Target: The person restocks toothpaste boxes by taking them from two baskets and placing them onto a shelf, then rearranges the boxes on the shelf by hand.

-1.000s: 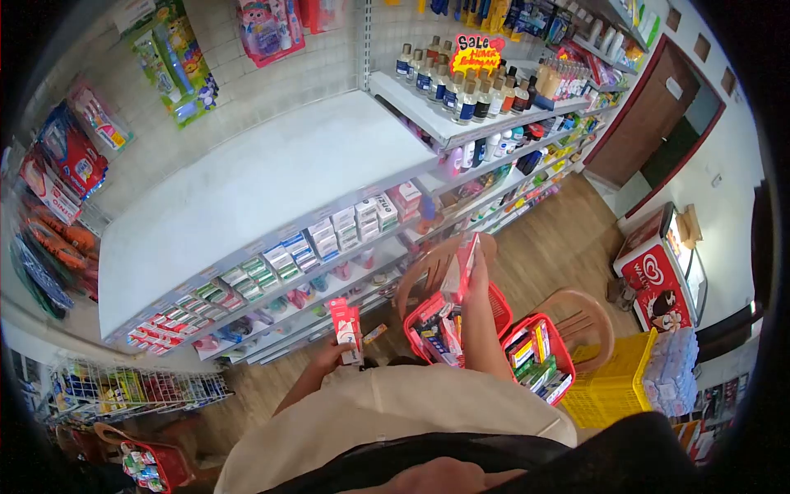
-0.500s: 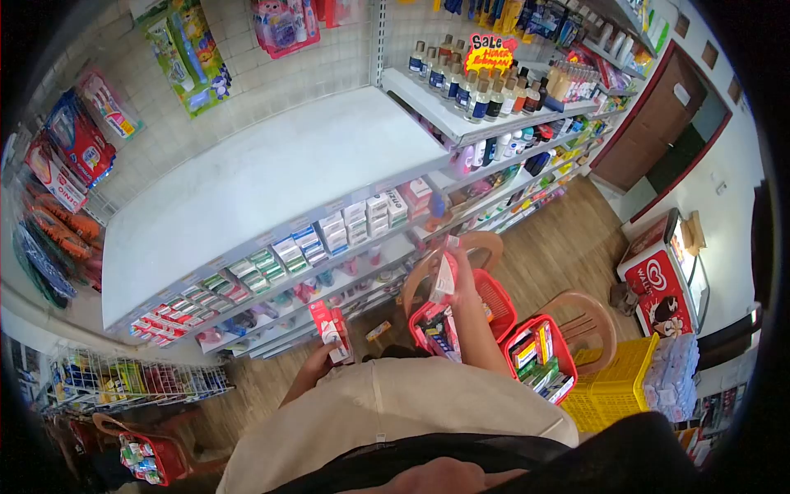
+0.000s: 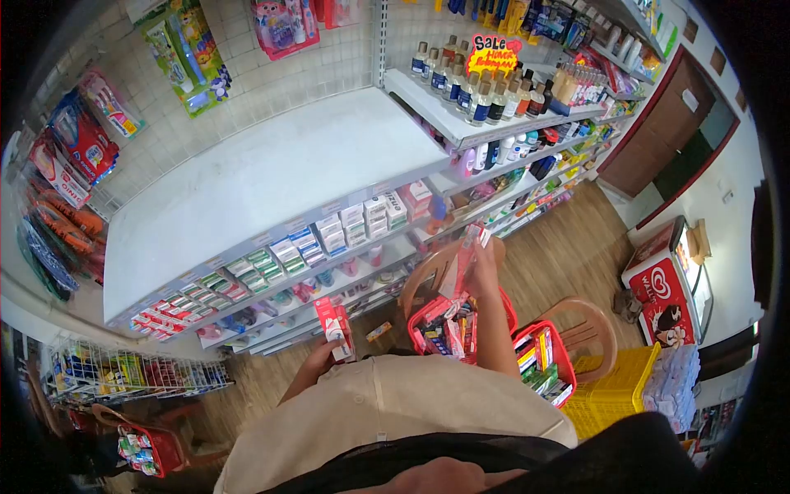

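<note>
Holds red-and-white packaging in the left hand, with fingers wrapped around its lower end and the printed face tilted up. Grips pinkish-red packaging in the right hand, higher and farther forward than the left, with the lower end slanting down over a red basket. Cannot make out, at this blur, the number of pieces in either grip. Has that basket just below the right grip, crowded with small colourful packs. Has a second red basket to the right of the right forearm, full of boxes, and farther right a yellow crate. Has a brown chair just left of the right grip. Shows a loose pack on the floor between the grips, nearer the left one. Faces white shelving ahead of both grips, with rows of small cartons beneath the top board. Takes in glass bottles well beyond the right grip, a red freezer far to its right, and a wire rack well left of the left grip.
</note>
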Demonstrator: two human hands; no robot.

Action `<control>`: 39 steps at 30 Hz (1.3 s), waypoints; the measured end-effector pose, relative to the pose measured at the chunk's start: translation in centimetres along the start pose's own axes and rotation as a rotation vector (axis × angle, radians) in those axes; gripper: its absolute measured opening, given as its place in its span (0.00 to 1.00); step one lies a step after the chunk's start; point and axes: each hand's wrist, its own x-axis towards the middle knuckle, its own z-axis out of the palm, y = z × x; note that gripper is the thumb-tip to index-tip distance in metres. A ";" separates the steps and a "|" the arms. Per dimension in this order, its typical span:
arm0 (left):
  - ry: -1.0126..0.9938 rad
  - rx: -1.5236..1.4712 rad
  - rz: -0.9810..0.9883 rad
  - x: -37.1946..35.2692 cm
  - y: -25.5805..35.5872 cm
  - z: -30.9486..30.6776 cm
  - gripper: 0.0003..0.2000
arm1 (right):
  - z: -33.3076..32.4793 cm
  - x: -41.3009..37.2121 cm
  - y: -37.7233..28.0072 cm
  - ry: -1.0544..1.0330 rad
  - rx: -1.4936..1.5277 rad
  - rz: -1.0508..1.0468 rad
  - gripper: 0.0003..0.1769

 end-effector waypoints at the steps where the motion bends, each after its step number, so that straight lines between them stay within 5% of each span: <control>1: 0.004 -0.001 -0.001 -0.7 0.7 1.4 0.17 | -0.1 -0.1 -0.8 -0.033 0.034 0.073 0.26; 6: 0.036 0.010 -0.010 -0.6 0.6 1.9 0.16 | -2.2 0.5 -2.7 -0.315 -0.150 0.357 0.20; 8: 0.065 -0.012 -0.024 -0.1 -0.3 0.9 0.16 | -2.5 1.3 -2.8 -0.690 -0.656 0.097 0.21; 10: 0.095 -0.033 -0.040 -0.2 -0.6 0.6 0.15 | -1.5 1.3 -4.1 -0.714 -0.701 0.052 0.21; 12: 0.134 -0.043 -0.086 -0.5 -0.7 0.5 0.16 | 0.2 0.9 -7.4 -0.503 -1.030 -0.375 0.18; 14: 0.148 -0.026 -0.061 -1.4 -0.1 1.9 0.16 | -2.5 3.6 -4.4 -0.387 -0.945 -0.331 0.17; 16: 0.161 -0.009 -0.033 -1.9 0.3 2.8 0.16 | -1.7 4.5 -5.1 -0.033 -0.339 0.115 0.16; 25: 0.158 -0.097 0.031 -2.6 0.1 4.2 0.16 | 5.1 6.5 -0.6 0.238 0.148 0.033 0.15; 32: 0.202 0.091 -0.073 0.2 -2.7 -0.8 0.13 | 9.0 10.9 5.2 0.374 -0.141 -0.410 0.15; 39: 0.154 0.156 -0.070 -1.6 0.0 2.8 0.14 | 13.0 8.6 4.0 0.480 -0.606 -0.460 0.24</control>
